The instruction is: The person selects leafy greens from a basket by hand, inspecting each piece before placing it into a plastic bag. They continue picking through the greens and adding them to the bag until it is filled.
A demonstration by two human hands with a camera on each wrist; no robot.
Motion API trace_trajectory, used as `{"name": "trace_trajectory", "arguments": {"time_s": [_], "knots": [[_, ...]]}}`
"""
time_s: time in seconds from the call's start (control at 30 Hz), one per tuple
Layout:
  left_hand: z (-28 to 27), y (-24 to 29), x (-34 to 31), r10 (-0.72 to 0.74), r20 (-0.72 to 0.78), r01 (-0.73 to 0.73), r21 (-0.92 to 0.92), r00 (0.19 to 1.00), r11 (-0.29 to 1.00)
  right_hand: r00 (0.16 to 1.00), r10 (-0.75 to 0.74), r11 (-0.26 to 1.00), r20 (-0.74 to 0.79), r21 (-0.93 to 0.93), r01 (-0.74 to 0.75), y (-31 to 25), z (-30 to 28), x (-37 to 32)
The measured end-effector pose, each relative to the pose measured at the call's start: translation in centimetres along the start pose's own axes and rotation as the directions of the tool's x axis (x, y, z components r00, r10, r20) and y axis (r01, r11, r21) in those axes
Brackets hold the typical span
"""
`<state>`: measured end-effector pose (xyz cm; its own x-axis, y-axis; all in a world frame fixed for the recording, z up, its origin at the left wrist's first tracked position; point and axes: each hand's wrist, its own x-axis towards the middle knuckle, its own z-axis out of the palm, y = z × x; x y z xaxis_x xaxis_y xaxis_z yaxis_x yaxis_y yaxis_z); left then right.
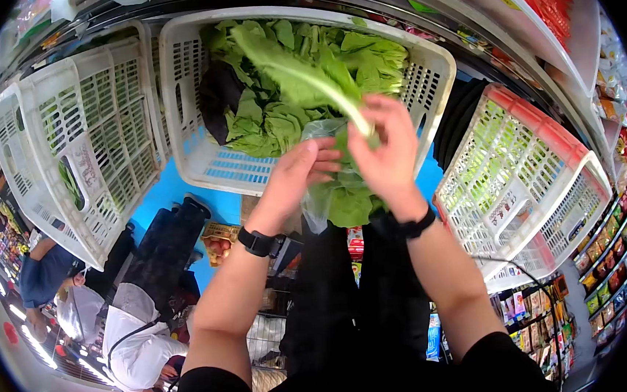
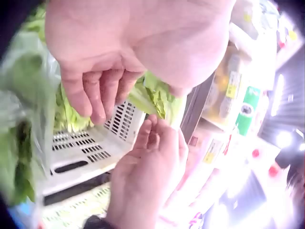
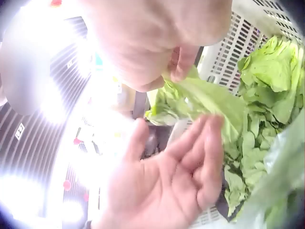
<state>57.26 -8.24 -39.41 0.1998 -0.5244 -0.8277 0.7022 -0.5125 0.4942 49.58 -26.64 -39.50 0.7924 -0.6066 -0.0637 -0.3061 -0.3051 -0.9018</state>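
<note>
My right hand [image 1: 387, 149] pinches a long leafy green [image 1: 297, 76] by the base of its pale stem, with the leaf pointing up and away over the crate. Beside it, my left hand [image 1: 300, 171] has its palm turned inward and its fingers loosely extended, holding nothing. The right wrist view shows that left palm [image 3: 167, 186] open next to the leaf [image 3: 209, 98]. Below and between both hands hangs a clear plastic bag [image 1: 316, 210] with green leaves [image 1: 351, 202] inside. Behind the hands, a white crate [image 1: 200, 157] holds a heap of leafy greens [image 1: 271, 125].
White slatted crates [image 1: 101, 117] stand tilted at the left. Another white crate with a red rim [image 1: 536, 127] stands at the right. People [image 1: 136, 328] are at the lower left, and shelves of packets [image 1: 606, 269] line the right side.
</note>
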Motion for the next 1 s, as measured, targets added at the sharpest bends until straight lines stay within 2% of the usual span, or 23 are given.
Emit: {"name": "trace_trajectory", "arguments": {"time_s": [0.03, 0.07, 0.1, 0.17, 0.2, 0.27, 0.4, 0.47, 0.5, 0.57, 0.6, 0.67, 0.7, 0.77, 0.8, 0.87, 0.9, 0.97, 1.0], "knots": [[0.5, -1.2, 0.2, 0.136, 0.089, -0.078, -0.474, 0.987, 0.877, 0.991, -0.131, 0.990, 0.002, -0.048, 0.131, -1.0, -0.5, -1.6], [1.5, -1.5, 0.4, 0.194, 0.040, -0.146, -0.517, 0.980, 0.843, 0.980, -0.199, 0.976, 0.005, -0.094, 0.199, -1.7, -0.6, -3.4], [2.5, -0.8, 0.3, 0.201, -0.007, -0.161, -0.628, 0.980, 0.762, 0.987, -0.145, 0.985, 0.074, -0.088, 0.151, -2.3, -0.9, -5.7], [3.0, -0.5, 0.4, 0.256, -0.045, -0.228, -0.618, 0.966, 0.752, 0.984, -0.108, 0.989, 0.140, -0.086, 0.121, -3.9, -1.3, -7.5], [3.0, -0.8, 0.3, 0.256, -0.047, -0.230, -0.619, 0.965, 0.751, 0.984, -0.110, 0.989, 0.142, -0.085, 0.122, -3.7, -1.5, -7.9], [2.9, -1.5, 0.4, 0.221, -0.006, -0.137, -0.802, 0.975, 0.581, 0.929, -0.257, 0.961, 0.268, -0.030, 0.274, -2.7, -2.5, -8.7], [3.2, -2.2, -0.3, 0.241, 0.083, -0.075, -0.811, 0.967, 0.581, 0.914, -0.234, 0.969, 0.332, 0.004, 0.247, -3.0, -3.6, -8.4], [3.7, -2.4, -0.7, 0.116, -0.020, -0.091, -0.756, 0.993, 0.648, 0.986, 0.072, 0.997, 0.150, -0.002, -0.073, -2.8, -3.8, -8.4], [3.9, -2.2, -1.0, 0.117, -0.017, -0.089, -0.755, 0.993, 0.650, 0.987, 0.072, 0.997, 0.147, -0.002, -0.073, -2.8, -3.7, -8.0], [4.2, -1.8, -1.5, 0.095, -0.025, -0.080, -0.774, 0.995, 0.628, 0.939, 0.331, 0.927, 0.091, 0.153, -0.342, -3.1, -3.1, -6.6], [4.2, -2.1, -1.7, 0.097, -0.022, -0.078, -0.772, 0.995, 0.630, 0.940, 0.331, 0.928, 0.086, 0.153, -0.341, -3.1, -3.2, -6.3], [4.1, -3.1, -1.8, 0.150, 0.005, -0.084, -0.808, 0.989, 0.583, 0.788, 0.528, 0.667, 0.318, 0.419, -0.616, -3.0, -3.4, -6.2], [4.2, -3.5, -2.0, 0.152, 0.011, -0.081, -0.808, 0.988, 0.584, 0.789, 0.529, 0.668, 0.313, 0.419, -0.615, -2.7, -3.4, -6.5], [4.2, -4.1, -2.4, 0.233, 0.001, -0.136, -0.809, 0.973, 0.572, 0.894, 0.409, 0.736, 0.185, 0.513, -0.443, -2.3, -3.4, -7.1], [4.3, -3.9, -2.5, 0.259, -0.006, -0.153, -0.817, 0.966, 0.556, 0.895, 0.408, 0.737, 0.181, 0.513, -0.440, -2.3, -3.7, -7.2], [4.8, -3.6, -3.1, 0.230, -0.027, -0.151, -0.828, 0.973, 0.540, 0.932, 0.361, 0.714, 0.010, 0.640, -0.283, -2.3, -4.3, -7.3], [5.0, -3.5, -3.4, 0.199, -0.052, -0.151, -0.839, 0.979, 0.523, 0.932, 0.361, 0.714, 0.009, 0.641, -0.283, -2.2, -4.5, -7.5], [4.9, -4.0, -3.7, 0.207, -0.047, -0.156, -0.821, 0.977, 0.549, 0.867, 0.499, 0.554, -0.006, 0.771, -0.314, -1.8, -4.7, -7.6], [4.8, -4.3, -3.9, 0.215, -0.040, -0.159, -0.804, 0.976, 0.573, 0.841, 0.531, 0.441, 0.101, 0.815, -0.376, -1.6, -5.0, -7.5]]}}
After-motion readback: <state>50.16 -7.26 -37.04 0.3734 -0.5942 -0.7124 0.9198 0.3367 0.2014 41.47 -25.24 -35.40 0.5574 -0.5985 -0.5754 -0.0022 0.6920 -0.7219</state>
